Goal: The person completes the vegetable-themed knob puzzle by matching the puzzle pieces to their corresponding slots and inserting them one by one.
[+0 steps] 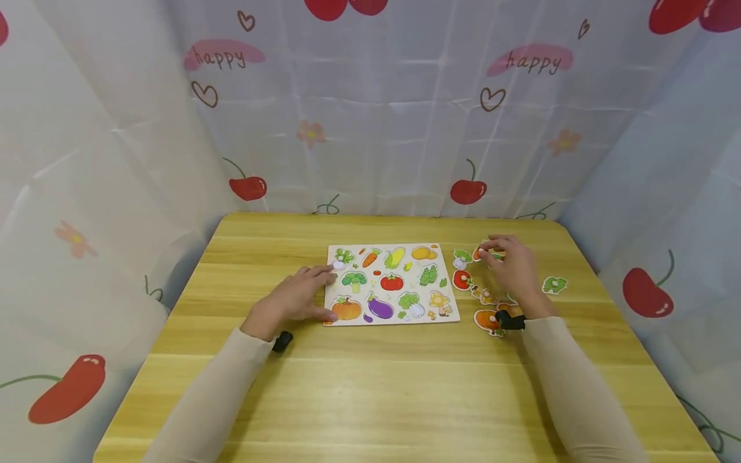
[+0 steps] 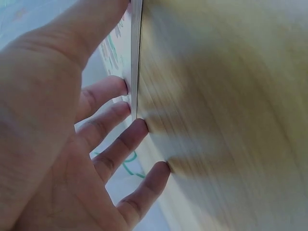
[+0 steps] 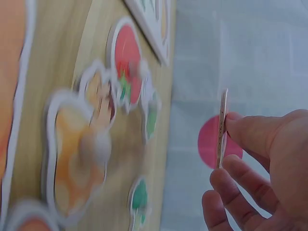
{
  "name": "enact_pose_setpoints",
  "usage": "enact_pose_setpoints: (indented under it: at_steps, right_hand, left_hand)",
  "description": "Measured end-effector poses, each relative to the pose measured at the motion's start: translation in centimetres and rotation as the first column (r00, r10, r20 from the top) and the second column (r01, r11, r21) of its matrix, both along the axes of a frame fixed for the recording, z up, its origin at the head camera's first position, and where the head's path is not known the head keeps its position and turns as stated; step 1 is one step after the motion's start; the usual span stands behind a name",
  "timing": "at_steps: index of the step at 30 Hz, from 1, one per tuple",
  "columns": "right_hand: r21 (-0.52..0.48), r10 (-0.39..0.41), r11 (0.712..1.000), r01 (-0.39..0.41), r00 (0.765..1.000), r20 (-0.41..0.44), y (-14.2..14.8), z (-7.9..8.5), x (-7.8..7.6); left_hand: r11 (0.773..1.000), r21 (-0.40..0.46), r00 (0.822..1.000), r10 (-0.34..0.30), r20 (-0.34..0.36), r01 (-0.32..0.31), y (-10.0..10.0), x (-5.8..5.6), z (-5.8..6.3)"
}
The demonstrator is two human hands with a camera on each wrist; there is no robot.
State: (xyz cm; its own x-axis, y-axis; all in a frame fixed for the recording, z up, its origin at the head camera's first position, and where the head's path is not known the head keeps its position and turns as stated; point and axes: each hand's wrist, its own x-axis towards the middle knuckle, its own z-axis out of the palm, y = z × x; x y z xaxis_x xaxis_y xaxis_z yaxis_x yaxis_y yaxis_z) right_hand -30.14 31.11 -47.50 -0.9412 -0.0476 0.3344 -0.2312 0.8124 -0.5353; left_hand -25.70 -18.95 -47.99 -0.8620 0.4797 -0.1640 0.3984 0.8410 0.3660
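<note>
A white vegetable puzzle board (image 1: 412, 290) lies on the table, printed with a pumpkin, eggplant, tomato, broccoli and other vegetables. My left hand (image 1: 298, 294) rests at its left side, thumb on the near corner and fingers spread; in the left wrist view fingertips (image 2: 120, 86) touch the board's edge and others the table. Right of the board, my right hand (image 1: 515, 267) pinches a thin puzzle piece (image 3: 222, 127) between thumb and fingers, held above the table. It shows edge-on in the right wrist view. In the head view it looks red-orange, its picture partly hidden.
Loose knobbed pieces lie under and around the right hand: a tomato (image 1: 461, 280), a turnip-like piece (image 1: 461, 259), a mushroom (image 3: 72, 163) and a pumpkin (image 1: 488, 319). A green leafy piece (image 1: 554, 285) lies farther right. A patterned curtain (image 1: 370, 128) surrounds the table (image 1: 370, 399).
</note>
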Motion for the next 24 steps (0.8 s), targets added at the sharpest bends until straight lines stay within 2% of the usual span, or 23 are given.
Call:
enact_pose_setpoints:
  at_steps: [12,24]
  right_hand:
    - [-0.064,0.115,0.992,-0.112,0.992,0.046,-6.9,-0.6,-1.4]
    - [-0.150,0.182,0.975,-0.164,0.977,0.116,-12.6,-1.5,-2.2]
  left_hand:
    - [1.000,-0.020,1.000,-0.012,-0.013,0.012,0.1,-0.5,0.1]
    - [1.000,-0.016,1.000,-0.013,-0.010,0.013,0.0,-0.2,-0.1]
